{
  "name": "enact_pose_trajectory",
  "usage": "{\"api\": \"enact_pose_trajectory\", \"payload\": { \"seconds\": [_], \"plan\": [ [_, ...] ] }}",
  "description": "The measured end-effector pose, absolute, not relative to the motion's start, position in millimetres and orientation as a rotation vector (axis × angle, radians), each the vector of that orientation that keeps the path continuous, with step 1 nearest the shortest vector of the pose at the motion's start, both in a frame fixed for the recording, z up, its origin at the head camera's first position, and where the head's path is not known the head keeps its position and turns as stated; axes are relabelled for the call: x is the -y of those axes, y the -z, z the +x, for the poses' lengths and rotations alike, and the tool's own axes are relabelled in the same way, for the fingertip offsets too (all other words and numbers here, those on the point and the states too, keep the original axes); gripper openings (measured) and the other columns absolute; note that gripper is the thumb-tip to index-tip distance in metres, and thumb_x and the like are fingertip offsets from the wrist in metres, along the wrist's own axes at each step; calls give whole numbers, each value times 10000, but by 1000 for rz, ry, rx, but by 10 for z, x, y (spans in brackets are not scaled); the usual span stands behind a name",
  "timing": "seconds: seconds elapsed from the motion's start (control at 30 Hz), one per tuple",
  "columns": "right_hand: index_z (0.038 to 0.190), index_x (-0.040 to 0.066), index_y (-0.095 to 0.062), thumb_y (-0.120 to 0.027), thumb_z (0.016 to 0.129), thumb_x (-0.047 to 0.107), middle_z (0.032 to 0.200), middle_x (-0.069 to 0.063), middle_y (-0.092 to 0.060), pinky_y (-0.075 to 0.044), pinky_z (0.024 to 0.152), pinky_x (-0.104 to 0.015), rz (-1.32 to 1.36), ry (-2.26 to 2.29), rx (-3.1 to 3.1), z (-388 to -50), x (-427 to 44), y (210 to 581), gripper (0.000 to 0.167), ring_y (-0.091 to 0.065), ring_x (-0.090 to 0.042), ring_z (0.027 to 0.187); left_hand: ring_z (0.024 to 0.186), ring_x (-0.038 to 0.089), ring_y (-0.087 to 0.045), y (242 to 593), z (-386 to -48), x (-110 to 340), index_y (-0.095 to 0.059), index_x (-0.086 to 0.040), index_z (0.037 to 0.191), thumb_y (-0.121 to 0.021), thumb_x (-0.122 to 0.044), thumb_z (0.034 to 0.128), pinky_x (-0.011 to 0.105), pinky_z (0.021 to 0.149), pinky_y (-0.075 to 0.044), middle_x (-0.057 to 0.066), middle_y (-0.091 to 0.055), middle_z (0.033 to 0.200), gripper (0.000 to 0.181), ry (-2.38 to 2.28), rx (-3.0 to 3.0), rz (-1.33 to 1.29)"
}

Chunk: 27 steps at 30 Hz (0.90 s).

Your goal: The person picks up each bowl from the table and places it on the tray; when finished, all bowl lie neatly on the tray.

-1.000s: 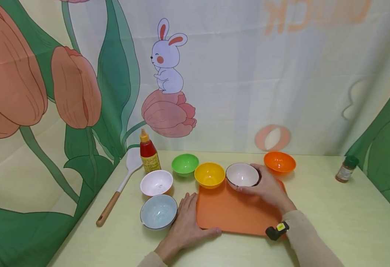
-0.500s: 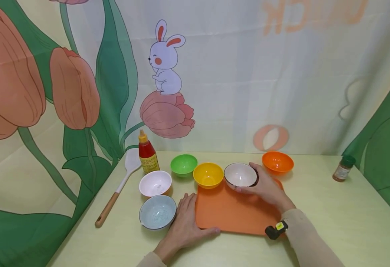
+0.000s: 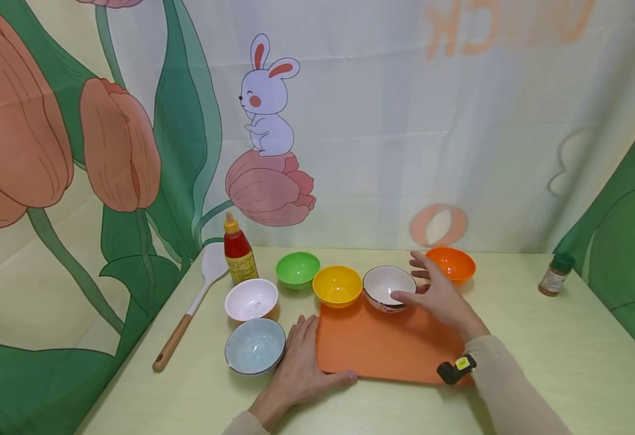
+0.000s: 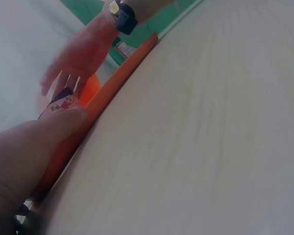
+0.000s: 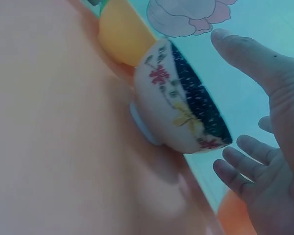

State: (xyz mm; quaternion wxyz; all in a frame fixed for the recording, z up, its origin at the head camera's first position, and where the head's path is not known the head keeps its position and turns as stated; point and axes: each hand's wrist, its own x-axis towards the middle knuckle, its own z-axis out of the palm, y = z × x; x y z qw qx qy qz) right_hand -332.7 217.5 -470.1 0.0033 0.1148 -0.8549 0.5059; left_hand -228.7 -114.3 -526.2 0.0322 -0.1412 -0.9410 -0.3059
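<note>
A white bowl with a dark rim and painted flowers (image 3: pixel 386 289) stands upright at the back of the orange tray (image 3: pixel 388 344). Beside its right side is my right hand (image 3: pixel 444 302), fingers spread; the right wrist view shows a gap between this hand (image 5: pixel 269 122) and the flowered bowl (image 5: pixel 171 103). My left hand (image 3: pixel 303 368) lies at the tray's front left corner, thumb along the front edge and fingers along the left side. Close to those fingers sits a grey-blue bowl (image 3: pixel 255 347). Touching or nearly touching the flowered bowl on its left is a yellow bowl (image 3: pixel 337 287).
Behind the right hand is an orange bowl (image 3: pixel 452 266). A green bowl (image 3: pixel 298 270), a white-lined bowl (image 3: pixel 252 300), a red sauce bottle (image 3: pixel 239 254) and a wooden-handled spatula (image 3: pixel 189 314) stand or lie left. A spice jar (image 3: pixel 556 275) stands far right.
My right hand has let go of the flowered bowl and moved slightly right, its fingers spreading. The bowl stays at the tray's back, and the left hand keeps its place.
</note>
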Motion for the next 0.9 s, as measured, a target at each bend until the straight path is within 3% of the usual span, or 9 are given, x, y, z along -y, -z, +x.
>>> {"api": "enact_pose_trajectory", "payload": {
  "seconds": [0.37, 0.6, 0.9],
  "plan": [
    [1783, 202, -217, -924, 936, 428, 1755, -132, -364, -408, 1276, -658, 414, -1603, 2551, -3301, -2339, 4481, 1126, -417, -451, 1569, 1684, 458, -236, 5265, -2281, 1148, -320, -60, 1730, -832, -838, 773, 598, 1403, -147, 193, -403, 1743, 1335, 929, 2889, -456],
    [1798, 194, -151, -911, 940, 466, 1789, -171, -315, -422, 1244, -723, 342, -1513, 2564, -3369, -2531, 4376, 1177, -403, -512, 1569, 1688, 455, -230, 5261, -2282, 1150, -323, -59, 1727, -828, -847, 771, 601, 1402, -152, 192, -403, 1743, 1338, 919, 2893, -448],
    [1801, 132, -74, -893, 962, 439, 1836, -219, -184, -301, 1288, -763, 282, -1458, 2537, -3484, -2867, 4337, 1212, -253, -516, 1642, 1691, 446, -229, 5255, -2289, 1145, -317, -62, 1730, -817, -853, 776, 596, 1404, -149, 183, -404, 1744, 1337, 903, 2901, -449]
  ]
}}
